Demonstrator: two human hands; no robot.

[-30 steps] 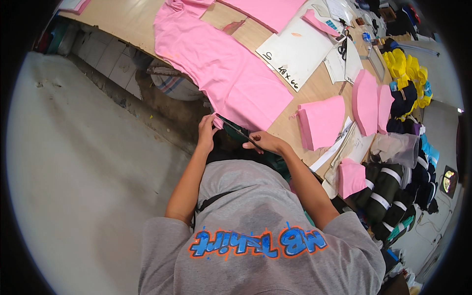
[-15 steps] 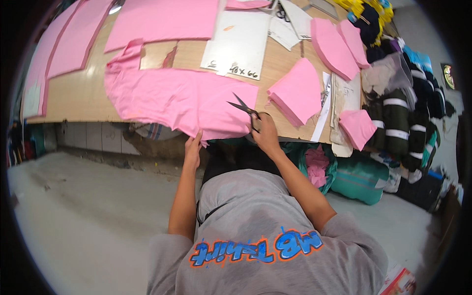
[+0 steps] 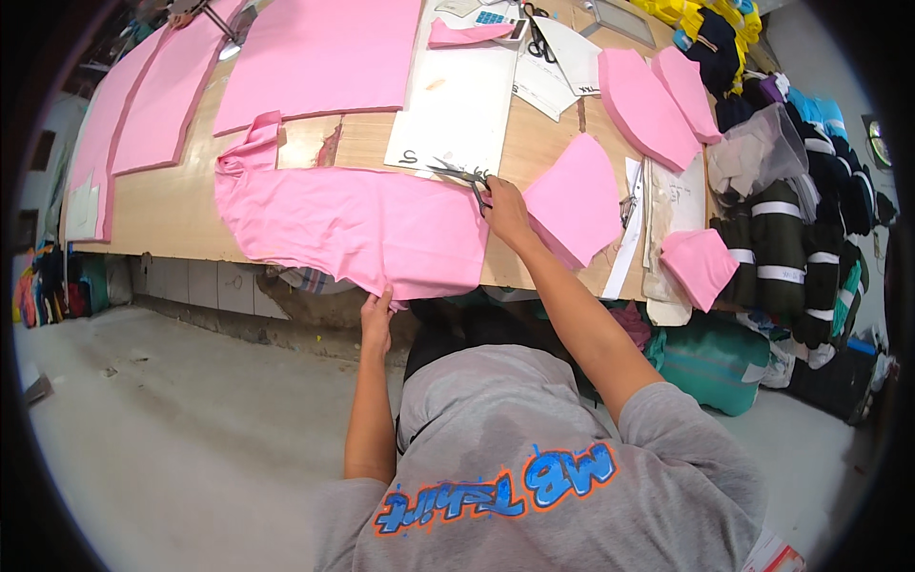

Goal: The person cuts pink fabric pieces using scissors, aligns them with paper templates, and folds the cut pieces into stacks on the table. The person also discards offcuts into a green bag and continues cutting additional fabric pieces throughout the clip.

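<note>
Pink cloth: spread with creases along the near edge of the table, directly ahead of the person; a narrow folded end reaches toward the far left.
Left grip: the left hand pinches the cloth's near edge, thumb and fingers drawn together on a small gather.
Right grip: the right hand wraps the handles of the black scissors, above the cloth's far right corner.
Blades: slightly parted, pointing left across the cloth's far edge and the near end of the white board; contact with either cannot be determined.
Step in hand: judged to be handling and positioning the cloth, scissors at the ready; no cut is visible at the blades.
Next move: judged to call for steady tension at the near edge, with the left fingers kept clear of the blade line.
Right side: a wedge-shaped pink stack stands just beside the cloth; a white strip lies farther right.
Far side: a large pink stack lies left of the board.
Support: wooden table.
</note>
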